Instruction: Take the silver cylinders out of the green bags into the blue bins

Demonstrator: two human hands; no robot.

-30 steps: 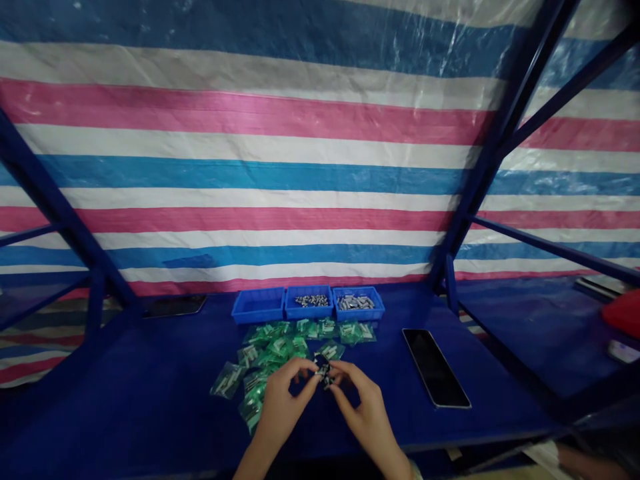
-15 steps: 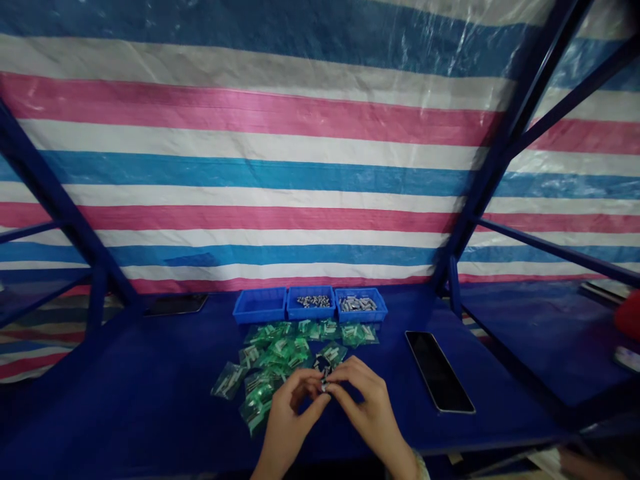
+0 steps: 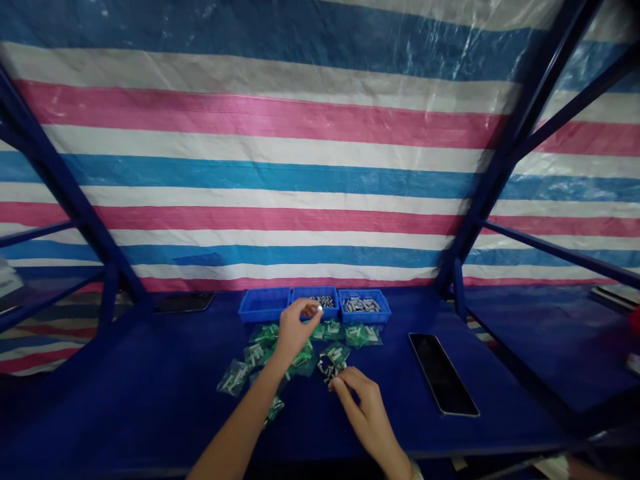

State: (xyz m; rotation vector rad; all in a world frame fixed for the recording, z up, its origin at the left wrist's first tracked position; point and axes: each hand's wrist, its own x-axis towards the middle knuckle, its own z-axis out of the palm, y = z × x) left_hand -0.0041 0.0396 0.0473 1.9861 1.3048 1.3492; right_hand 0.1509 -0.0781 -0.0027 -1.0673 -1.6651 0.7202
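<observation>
My left hand [image 3: 294,330] is closed in a pinch on a small shiny metal piece [image 3: 319,309], over the front of the middle blue bin [image 3: 306,289]. That bin holds many small metal parts, partly hidden behind the fingers. Closer to me, my right hand [image 3: 365,403] has thumb and forefinger pressed together at the edge of a loose cluster of small metal parts [image 3: 327,368]. What lies between those fingertips is too small to make out. Green-tinted clear bags [image 3: 303,362] of metal pieces spread under and around my left forearm.
The left blue bin [image 3: 264,313] shows no parts inside. Silvery cylindrical pieces fill the right blue bin [image 3: 367,317]. A large phone [image 3: 444,375] lies on the right of the blue table [image 3: 150,387]; another dark flat device [image 3: 185,303] lies back left. Blue frame posts [image 3: 500,167] flank a striped sheet.
My left hand has parted from my right and reached forward to the middle bin. My right hand has moved slightly to the right, beside the loose parts. The view has shifted a little.
</observation>
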